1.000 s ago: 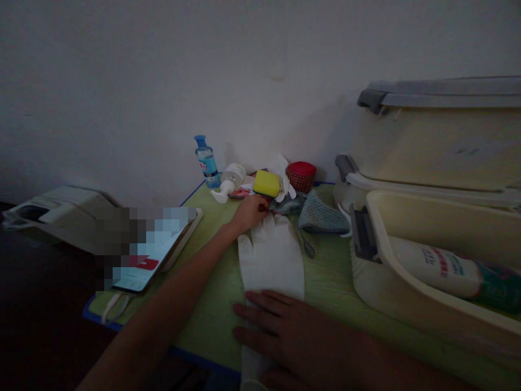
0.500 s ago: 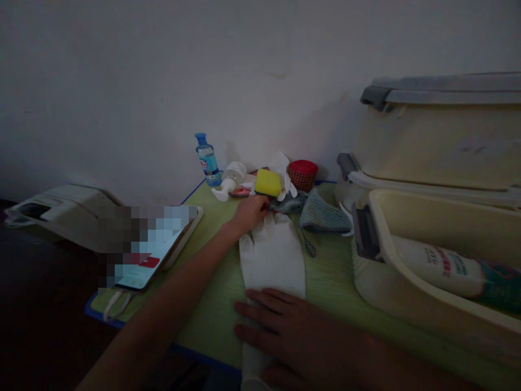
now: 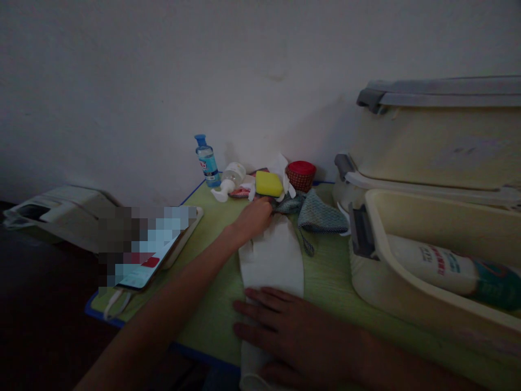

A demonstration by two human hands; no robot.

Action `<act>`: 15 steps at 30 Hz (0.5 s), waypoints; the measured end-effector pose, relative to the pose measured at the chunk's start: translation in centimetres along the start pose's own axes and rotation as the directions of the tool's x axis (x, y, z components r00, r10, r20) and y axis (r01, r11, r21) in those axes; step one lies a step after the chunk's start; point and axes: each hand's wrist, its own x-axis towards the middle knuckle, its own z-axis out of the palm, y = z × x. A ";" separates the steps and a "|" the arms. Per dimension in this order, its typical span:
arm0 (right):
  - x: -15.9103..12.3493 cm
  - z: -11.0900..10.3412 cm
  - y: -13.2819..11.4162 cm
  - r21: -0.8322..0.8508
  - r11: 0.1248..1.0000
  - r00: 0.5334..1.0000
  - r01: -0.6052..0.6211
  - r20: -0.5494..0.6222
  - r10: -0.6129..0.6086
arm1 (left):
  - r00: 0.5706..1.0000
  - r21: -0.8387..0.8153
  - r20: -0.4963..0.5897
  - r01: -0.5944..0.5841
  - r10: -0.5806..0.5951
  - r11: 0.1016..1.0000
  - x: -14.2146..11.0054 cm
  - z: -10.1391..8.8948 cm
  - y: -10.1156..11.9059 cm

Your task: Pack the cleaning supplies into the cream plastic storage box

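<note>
Left hand (image 3: 254,217) bends its fingers over the far end of a thin, wrinkled white glove (image 3: 274,266), their tips hidden, so whether they pinch it I cannot tell; the right hand (image 3: 285,326) lies flat across the glove's near part, fingers slightly spread. The glove lies lengthwise on the table (image 3: 215,331), its near end at the bottom of the view. Just beyond are a yellow sponge (image 3: 268,183), a blue-grey mesh cloth (image 3: 321,213) with a loop, and a round, woven-looking red pot (image 3: 302,176). A clear blue bottle (image 3: 209,167) stands beside a pump bottle (image 3: 233,178) on its side. The tabletop is green with faint grain and blue edging, set near a plain grey wall (image 3: 244,70) in dim light. A phone (image 3: 148,271) sits by the left edge. At right, a smooth cream bin (image 3: 407,312) with a grey latch holds a white-and-green container (image 3: 439,269); bare green shows between bin and glove, and left of the glove.
</note>
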 end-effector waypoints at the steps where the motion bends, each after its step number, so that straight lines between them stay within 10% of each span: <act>1: 0.0 0.0 0.0 0.000 1.000 1.000 -0.001 0.001 0.001 | 1.000 -0.023 -0.002 0.005 -0.005 1.000 0.1 0.0 0.2; 15: -0.1 0.1 0.1 -0.056 0.998 1.000 0.018 -0.021 -0.019 | 0.997 -0.656 0.071 0.033 0.019 0.754 4.0 0.7 -0.2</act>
